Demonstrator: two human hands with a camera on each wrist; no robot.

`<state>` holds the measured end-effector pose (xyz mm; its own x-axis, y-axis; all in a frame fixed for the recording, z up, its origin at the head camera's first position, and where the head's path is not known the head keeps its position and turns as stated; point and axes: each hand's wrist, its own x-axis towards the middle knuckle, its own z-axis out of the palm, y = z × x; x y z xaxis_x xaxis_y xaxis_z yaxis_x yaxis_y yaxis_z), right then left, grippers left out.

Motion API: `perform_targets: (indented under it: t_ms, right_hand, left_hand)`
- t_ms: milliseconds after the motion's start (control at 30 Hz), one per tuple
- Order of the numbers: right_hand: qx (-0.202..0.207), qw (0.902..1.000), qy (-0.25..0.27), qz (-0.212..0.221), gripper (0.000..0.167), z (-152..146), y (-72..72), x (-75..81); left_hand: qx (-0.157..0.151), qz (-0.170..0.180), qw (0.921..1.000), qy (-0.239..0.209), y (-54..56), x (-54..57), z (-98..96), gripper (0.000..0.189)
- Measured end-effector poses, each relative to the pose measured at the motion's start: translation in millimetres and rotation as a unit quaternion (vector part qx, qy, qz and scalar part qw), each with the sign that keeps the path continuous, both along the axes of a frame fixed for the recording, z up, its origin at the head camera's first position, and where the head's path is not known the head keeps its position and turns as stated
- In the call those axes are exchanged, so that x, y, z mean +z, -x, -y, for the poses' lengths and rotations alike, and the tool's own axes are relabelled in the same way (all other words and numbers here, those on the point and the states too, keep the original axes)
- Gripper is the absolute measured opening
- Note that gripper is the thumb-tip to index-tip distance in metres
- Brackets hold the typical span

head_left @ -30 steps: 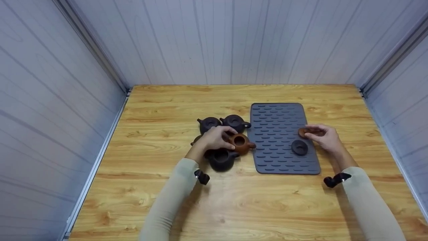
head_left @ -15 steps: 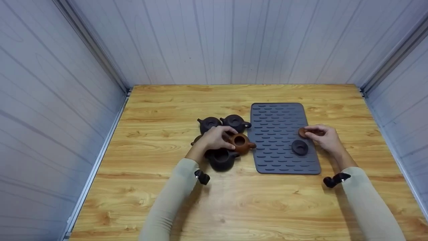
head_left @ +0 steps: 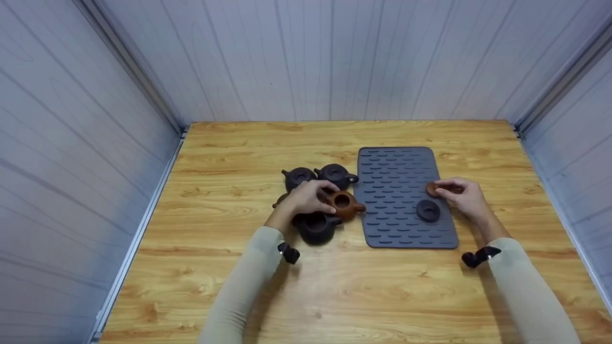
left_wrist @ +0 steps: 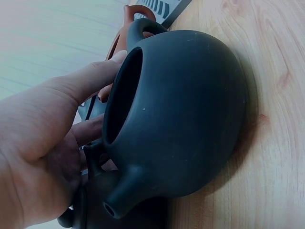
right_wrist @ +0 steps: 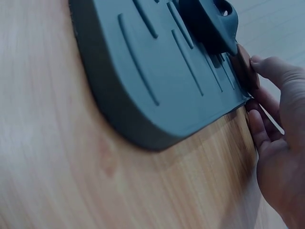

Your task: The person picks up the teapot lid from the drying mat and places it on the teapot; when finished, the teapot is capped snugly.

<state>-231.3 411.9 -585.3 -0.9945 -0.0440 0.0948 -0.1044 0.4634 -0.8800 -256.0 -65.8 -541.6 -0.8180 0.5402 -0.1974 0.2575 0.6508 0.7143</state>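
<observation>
In the head view my left hand (head_left: 306, 197) holds an orange-brown teapot (head_left: 348, 211) whose top is uncovered, thumb on the near side and fingers on the far side. A dark teapot (head_left: 316, 233), also lidless, stands just in front and fills much of the left wrist view. My right hand (head_left: 469, 197) pinches a small orange-brown teapot lid (head_left: 431, 189) between thumb and fingers at the mat's right edge. Beside it on the grey ridged mat (head_left: 389, 177) lies a dark lid (head_left: 428, 210). In the right wrist view this dark lid (right_wrist: 207, 21) partly overlaps the brown one.
Behind my left hand stand two dark teapots (head_left: 299, 177) with lids on. Another brownish pot (head_left: 281, 198) is mostly hidden by that hand. Pale panel walls (head_left: 306, 62) enclose the wooden table (head_left: 358, 296) at the back and sides.
</observation>
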Motion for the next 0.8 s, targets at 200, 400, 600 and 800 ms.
perform_targets:
  t_ms: [200,400,600,800]
  right_hand:
    - [-0.001,0.9997,-0.022,0.014,0.034,0.2,0.6,3.3]
    - [-0.010,0.9980,-0.045,0.043,0.040,2.5,-2.6,14.4]
    - [-0.012,0.9971,-0.063,0.040,0.041,0.6,-0.3,21.8]
    - [-0.017,0.9973,-0.069,0.021,0.040,-4.1,2.8,23.5]
  left_hand:
    - [0.009,0.016,0.9998,-0.008,-5.5,10.1,-1.0,0.055]
    - [0.007,0.016,0.9998,-0.006,-4.6,8.9,-1.5,0.056]
    - [0.010,0.018,0.9998,-0.004,-4.3,9.3,-1.7,0.056]
    - [0.007,0.013,0.9999,-0.001,-4.7,11.2,-2.0,0.056]
